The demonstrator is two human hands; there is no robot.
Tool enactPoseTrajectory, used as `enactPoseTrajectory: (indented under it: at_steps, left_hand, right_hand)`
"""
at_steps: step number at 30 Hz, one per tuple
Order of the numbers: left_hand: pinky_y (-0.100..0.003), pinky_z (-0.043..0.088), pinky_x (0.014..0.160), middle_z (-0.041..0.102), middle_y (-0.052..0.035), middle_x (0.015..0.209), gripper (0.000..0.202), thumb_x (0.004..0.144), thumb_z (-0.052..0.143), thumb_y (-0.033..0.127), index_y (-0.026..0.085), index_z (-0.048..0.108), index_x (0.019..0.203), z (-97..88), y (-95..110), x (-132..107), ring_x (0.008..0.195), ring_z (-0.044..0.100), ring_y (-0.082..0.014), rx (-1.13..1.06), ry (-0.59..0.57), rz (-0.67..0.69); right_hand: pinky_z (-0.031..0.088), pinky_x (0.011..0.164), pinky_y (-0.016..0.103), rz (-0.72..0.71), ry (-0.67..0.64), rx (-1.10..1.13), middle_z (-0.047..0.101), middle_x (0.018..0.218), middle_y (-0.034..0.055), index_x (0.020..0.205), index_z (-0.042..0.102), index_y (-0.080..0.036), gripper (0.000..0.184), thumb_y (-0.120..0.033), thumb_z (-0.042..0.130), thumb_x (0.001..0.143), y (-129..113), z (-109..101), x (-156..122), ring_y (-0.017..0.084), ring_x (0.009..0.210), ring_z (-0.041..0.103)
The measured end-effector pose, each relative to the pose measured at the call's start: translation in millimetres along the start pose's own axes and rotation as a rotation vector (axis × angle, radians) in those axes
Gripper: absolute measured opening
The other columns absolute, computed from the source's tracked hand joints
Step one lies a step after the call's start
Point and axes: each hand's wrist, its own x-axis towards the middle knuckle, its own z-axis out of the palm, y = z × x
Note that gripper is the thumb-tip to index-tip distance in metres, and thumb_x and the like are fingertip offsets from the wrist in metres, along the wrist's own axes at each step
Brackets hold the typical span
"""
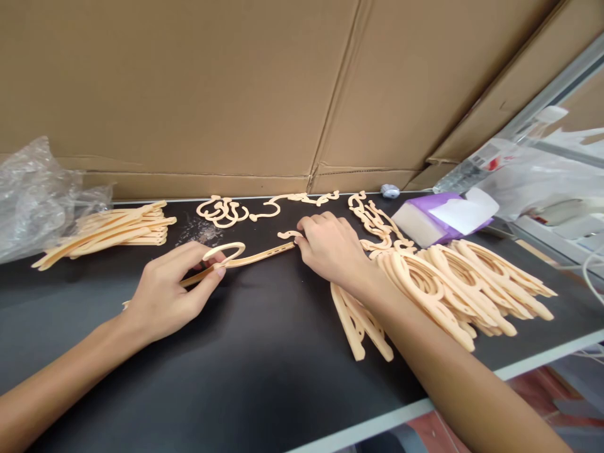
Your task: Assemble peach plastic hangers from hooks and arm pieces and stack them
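Note:
My left hand (172,292) is closed around a peach plastic hanger (250,257) that lies on the black table (264,358), thumb and fingers pinching it near its looped hook. My right hand (330,246) rests knuckles-up at the hanger's far end, fingers curled and pressing a small hook piece (289,234) against that end. My right forearm crosses a big heap of the same hangers (462,283).
A neat stack of straight peach bars (113,231) lies at the left by a crumpled clear bag (33,195). Loose hook pieces (224,211) line the back edge below a cardboard wall (236,94). A purple-and-white box (438,217) sits at the right.

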Motion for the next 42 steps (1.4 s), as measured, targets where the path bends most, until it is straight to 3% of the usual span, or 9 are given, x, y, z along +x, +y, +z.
enactPoseTrajectory:
  at_steps: [7, 12, 16, 19, 24, 29, 32, 36, 42]
  left_hand:
    - [-0.029, 0.053, 0.08, 0.073, -0.003, 0.09, 0.013, 0.096, 0.055, 0.028, 0.021, 0.067, 0.094, 2.5, -1.0, -4.5, 0.083, 0.069, -0.0178, 0.059, -0.043, 0.063]
    - [-0.031, 0.053, 0.081, 0.074, -0.0033, 0.09, 0.011, 0.097, 0.057, 0.021, 0.02, 0.067, 0.095, 3.0, -3.1, -4.8, 0.083, 0.069, -0.0189, 0.161, 0.049, 0.144]
    - [-0.038, 0.053, 0.086, 0.076, -0.005, 0.093, 0.009, 0.095, 0.059, 0.021, 0.021, 0.068, 0.095, 2.1, -7.0, -4.4, 0.09, 0.069, -0.0241, 0.259, 0.067, 0.165]
    - [-0.037, 0.053, 0.086, 0.075, -0.0057, 0.099, 0.01, 0.097, 0.057, 0.025, 0.022, 0.067, 0.099, 1.9, -10.1, -4.4, 0.092, 0.07, -0.0236, 0.216, 0.075, 0.072]
    - [-0.03, 0.054, 0.078, 0.074, -0.003, 0.095, 0.016, 0.096, 0.057, 0.035, 0.023, 0.066, 0.097, -1.3, -10.5, -1.6, 0.085, 0.07, -0.0196, 0.111, 0.081, -0.125]
    - [-0.028, 0.052, 0.073, 0.074, -0.0025, 0.095, 0.024, 0.092, 0.057, 0.042, 0.022, 0.068, 0.098, -5.0, -9.8, 2.6, 0.084, 0.068, -0.0197, 0.031, 0.033, -0.351]
    - [-0.029, 0.051, 0.077, 0.074, -0.0007, 0.094, 0.027, 0.091, 0.056, 0.046, 0.023, 0.068, 0.099, -4.5, -9.8, 3.3, 0.084, 0.067, -0.0196, -0.006, 0.001, -0.462]
    - [-0.029, 0.049, 0.078, 0.073, -0.0006, 0.097, 0.029, 0.091, 0.056, 0.047, 0.023, 0.067, 0.101, -3.9, -8.0, 1.7, 0.087, 0.066, -0.0199, -0.049, -0.022, -0.523]
    - [-0.031, 0.05, 0.078, 0.072, -0.002, 0.096, 0.028, 0.089, 0.058, 0.044, 0.021, 0.067, 0.103, -1.5, -8.9, 0.9, 0.088, 0.066, -0.0206, -0.089, -0.012, -0.504]
  right_hand:
    - [0.043, 0.089, 0.042, -0.031, -0.054, -0.034, 0.073, 0.117, 0.0147, 0.104, 0.073, -0.014, 0.034, -0.02, 0.04, 0.103, -1.0, 5.0, -1.2, 0.032, 0.115, 0.06]
    - [0.041, 0.084, 0.039, -0.007, -0.025, -0.031, 0.074, 0.113, 0.0156, 0.11, 0.068, -0.012, 0.025, -0.015, 0.045, 0.099, -1.7, 0.7, -0.8, 0.03, 0.11, 0.063]
    - [0.039, 0.079, 0.037, -0.021, -0.029, -0.003, 0.077, 0.1, 0.0106, 0.103, 0.068, -0.016, 0.023, -0.011, 0.047, 0.096, -1.8, -4.4, 0.4, 0.028, 0.097, 0.069]
    - [0.038, 0.077, 0.037, -0.013, -0.011, 0.044, 0.078, 0.094, 0.0083, 0.102, 0.07, -0.019, 0.024, -0.013, 0.046, 0.097, -0.5, -7.2, 0.2, 0.027, 0.089, 0.071]
    - [0.042, 0.075, 0.032, -0.003, 0.035, 0.311, 0.077, 0.112, 0.0062, 0.112, 0.072, -0.023, 0.033, -0.014, 0.044, 0.097, 3.3, -9.6, -2.5, 0.026, 0.102, 0.071]
    - [0.045, 0.088, 0.034, -0.001, -0.074, 0.474, 0.076, 0.121, 0.0069, 0.12, 0.073, -0.022, 0.043, -0.015, 0.04, 0.093, 3.8, -12.8, -2.5, 0.028, 0.115, 0.068]
    - [0.044, 0.094, 0.036, -0.007, -0.129, 0.493, 0.076, 0.121, 0.0095, 0.112, 0.076, -0.019, 0.042, -0.019, 0.039, 0.093, 3.4, -15.1, -0.5, 0.031, 0.119, 0.066]
    - [0.038, 0.1, 0.041, -0.041, -0.157, 0.463, 0.078, 0.111, 0.0097, 0.099, 0.078, -0.019, 0.044, -0.021, 0.035, 0.094, 4.0, -14.8, 1.9, 0.031, 0.113, 0.066]
    - [0.033, 0.097, 0.042, -0.069, -0.144, 0.394, 0.078, 0.104, 0.0097, 0.101, 0.078, -0.02, 0.046, -0.022, 0.032, 0.096, 2.6, -7.6, 3.1, 0.029, 0.104, 0.067]
